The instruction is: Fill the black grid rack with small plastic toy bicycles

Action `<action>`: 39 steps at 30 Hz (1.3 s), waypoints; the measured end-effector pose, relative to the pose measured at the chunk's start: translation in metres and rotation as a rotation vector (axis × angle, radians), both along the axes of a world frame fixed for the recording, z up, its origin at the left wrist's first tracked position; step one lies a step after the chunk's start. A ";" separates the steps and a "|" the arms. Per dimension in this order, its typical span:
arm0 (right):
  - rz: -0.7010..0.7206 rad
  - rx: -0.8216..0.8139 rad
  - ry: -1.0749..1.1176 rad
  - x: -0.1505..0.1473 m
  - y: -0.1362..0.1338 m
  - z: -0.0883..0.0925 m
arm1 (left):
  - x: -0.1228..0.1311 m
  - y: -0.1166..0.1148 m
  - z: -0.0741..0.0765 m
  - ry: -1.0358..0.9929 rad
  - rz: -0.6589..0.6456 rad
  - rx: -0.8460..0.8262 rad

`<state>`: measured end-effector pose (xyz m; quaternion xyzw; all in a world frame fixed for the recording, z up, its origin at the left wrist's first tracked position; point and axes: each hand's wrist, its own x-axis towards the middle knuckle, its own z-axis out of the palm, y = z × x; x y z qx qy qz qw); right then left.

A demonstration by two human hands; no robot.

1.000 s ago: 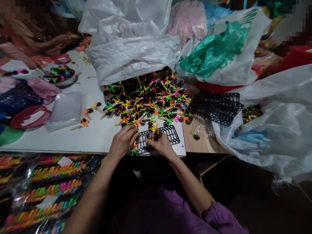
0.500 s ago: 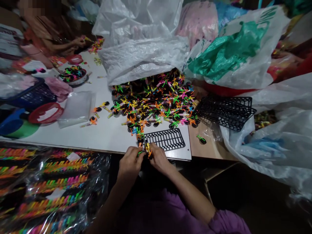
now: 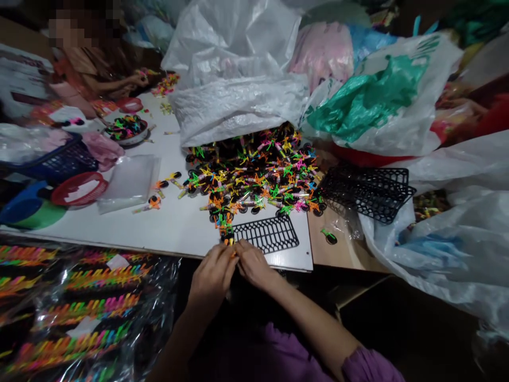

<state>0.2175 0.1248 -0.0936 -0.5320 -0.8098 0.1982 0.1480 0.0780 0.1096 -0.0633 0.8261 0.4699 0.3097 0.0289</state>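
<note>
White board top [image 3: 159, 225] lies in a crowded workroom, and plastic bags press on it from the far side and from the right. A white woven sack [image 3: 234, 106] hangs over the far edge, and a heap of small colourful plastic pieces [image 3: 254, 180] spills out from under it. Beside this heap is a white and green plastic bag [image 3: 374, 101], and a clear plastic bag [image 3: 445, 249] fills the right side. A stack of black plastic grids [image 3: 368, 193] rests on a bare wooden part just right of the board. One single black grid [image 3: 266, 234] lies near the board's front edge, just beside the heap.

The left hand [image 3: 212, 273] and right hand [image 3: 252, 263] are close together at this edge, near the grid's left end, with a purple sleeve [image 3: 368, 366] on the right arm. Their fingers pinch a small orange and yellow plastic piece [image 3: 229, 241], and the hands hide most of it.

On the left stand a bowl of pieces [image 3: 126, 130], a blue basket [image 3: 59, 164] and a red basket [image 3: 79, 189]. Further away, a co-worker's hand [image 3: 137, 80] works above other pieces. Colourful strips in cellophane [image 3: 87, 307] lie below the board.
</note>
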 end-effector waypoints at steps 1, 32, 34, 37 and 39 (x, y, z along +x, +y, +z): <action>0.009 -0.016 0.021 0.002 0.003 0.002 | -0.003 0.003 0.000 0.021 -0.045 0.007; -0.446 0.038 -0.268 0.063 0.069 0.033 | -0.013 0.012 0.013 0.024 -0.248 -0.154; -0.488 0.020 -0.218 0.065 0.070 0.033 | -0.012 0.010 0.010 0.033 -0.230 -0.144; -0.556 0.000 -0.011 0.072 0.065 0.032 | -0.012 0.007 0.008 0.048 -0.212 -0.134; -0.561 -0.043 0.212 0.075 0.061 0.029 | -0.014 0.007 0.011 0.030 -0.193 -0.124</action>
